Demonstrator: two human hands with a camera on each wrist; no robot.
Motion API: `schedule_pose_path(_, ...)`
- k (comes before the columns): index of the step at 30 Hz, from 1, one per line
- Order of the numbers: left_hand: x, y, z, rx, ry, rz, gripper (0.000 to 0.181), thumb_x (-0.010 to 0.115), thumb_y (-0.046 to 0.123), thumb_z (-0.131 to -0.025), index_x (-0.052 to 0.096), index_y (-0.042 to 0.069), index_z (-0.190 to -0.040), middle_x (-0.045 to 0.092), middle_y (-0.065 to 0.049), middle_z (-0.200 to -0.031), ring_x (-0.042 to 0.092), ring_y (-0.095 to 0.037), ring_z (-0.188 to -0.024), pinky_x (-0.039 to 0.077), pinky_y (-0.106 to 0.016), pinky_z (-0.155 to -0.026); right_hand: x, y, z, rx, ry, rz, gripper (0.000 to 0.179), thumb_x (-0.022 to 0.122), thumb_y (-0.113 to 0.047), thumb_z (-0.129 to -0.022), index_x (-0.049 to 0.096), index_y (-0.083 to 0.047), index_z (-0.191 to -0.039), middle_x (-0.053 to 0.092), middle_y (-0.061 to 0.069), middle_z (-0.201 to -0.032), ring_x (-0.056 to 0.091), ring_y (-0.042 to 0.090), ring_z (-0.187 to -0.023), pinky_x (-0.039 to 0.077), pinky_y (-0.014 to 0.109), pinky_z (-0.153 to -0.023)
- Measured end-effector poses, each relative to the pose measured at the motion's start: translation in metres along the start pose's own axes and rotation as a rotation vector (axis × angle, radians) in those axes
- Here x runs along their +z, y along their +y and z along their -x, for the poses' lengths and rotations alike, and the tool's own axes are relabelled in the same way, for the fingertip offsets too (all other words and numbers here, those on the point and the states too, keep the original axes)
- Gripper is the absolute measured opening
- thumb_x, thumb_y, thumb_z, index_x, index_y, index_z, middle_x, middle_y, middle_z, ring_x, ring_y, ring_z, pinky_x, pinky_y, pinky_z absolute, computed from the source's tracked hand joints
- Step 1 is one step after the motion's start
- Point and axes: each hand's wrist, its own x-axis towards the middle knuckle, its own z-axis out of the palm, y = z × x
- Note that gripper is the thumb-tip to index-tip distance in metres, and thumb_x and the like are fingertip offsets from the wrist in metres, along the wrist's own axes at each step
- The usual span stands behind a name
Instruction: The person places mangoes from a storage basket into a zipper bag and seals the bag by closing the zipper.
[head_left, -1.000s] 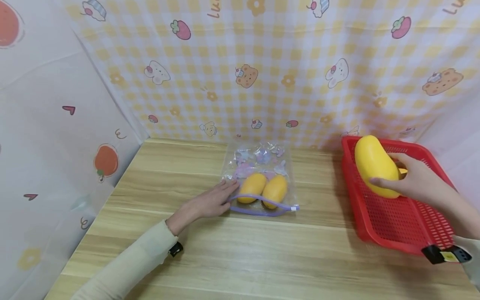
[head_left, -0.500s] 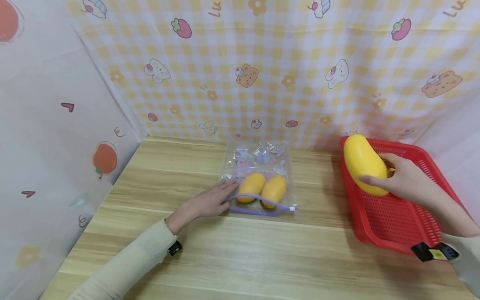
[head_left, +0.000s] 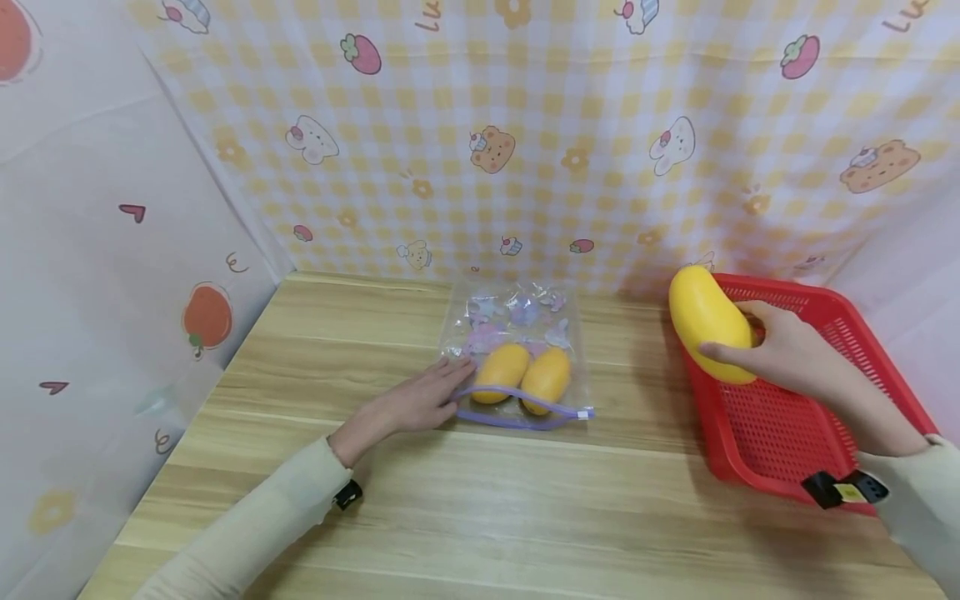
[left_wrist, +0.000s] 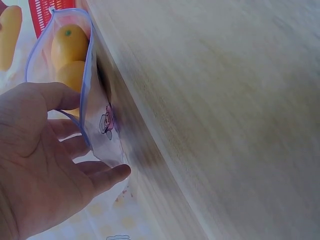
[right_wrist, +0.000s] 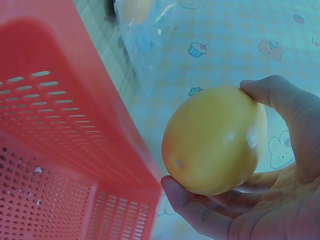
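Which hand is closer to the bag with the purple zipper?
Left. The left hand touches the bag at its left side. The right hand is farther away, holding a yellow mango by the red basket.

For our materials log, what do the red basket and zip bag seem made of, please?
Red basket: probably moulded plastic, smooth, slightly satiny, with regular slots. Zip bag: likely thin plastic film, clear and glossy; bright glints, tabletop showing through.

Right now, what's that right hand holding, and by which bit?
The right hand holds a yellow fruit round its lower half, thumb and fingers on opposite sides.
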Motion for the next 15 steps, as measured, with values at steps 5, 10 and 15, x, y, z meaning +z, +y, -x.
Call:
schedule_pose_path(5, -0.0001, -0.0017, 0.0005, 0.003, -0.001, -0.001, 0.066, 0.055, 0.013, -0.103, 0.025, -0.004, -0.158, 0.019, -0.022, -0.164, 0.014, -0.043, -0.150, 0.012, -0.050, -0.121, 0.0009, -0.0049, -0.0029, -0.010, -0.007, -0.001, 0.096, 0.073, -0.055, -0.089, 0.035, 0.009, -0.148, 0.056, 0.027, -0.119, 0.055, 0.035, -0.093, 0.052, 0.036, -0.063)
schedule_pose_path(10, 0.0003, -0.0034, 0.0009, 0.000, -0.001, 0.002, 0.066, 0.056, 0.014, -0.103, 0.025, -0.004, -0.158, 0.020, -0.022, -0.164, 0.014, -0.044, -0.149, 0.013, -0.051, -0.121, 0.0015, -0.0066, -0.0042, -0.015, -0.008, 0.003, 0.095, 0.073, -0.056, -0.089, 0.036, 0.009, -0.148, 0.056, 0.026, -0.119, 0.055, 0.035, -0.093, 0.052, 0.036, -0.063)
schedule_pose_path(15, -0.0005, -0.0034, 0.0015, -0.001, -0.008, 0.017, 0.067, 0.057, 0.014, -0.103, 0.025, -0.004, -0.158, 0.019, -0.022, -0.164, 0.014, -0.044, -0.149, 0.013, -0.050, -0.121, 0.0021, -0.0058, -0.0041, -0.012, -0.010, 0.003, 0.096, 0.072, -0.056, -0.089, 0.036, 0.010, -0.148, 0.056, 0.028, -0.121, 0.055, 0.037, -0.096, 0.053, 0.036, -0.063)
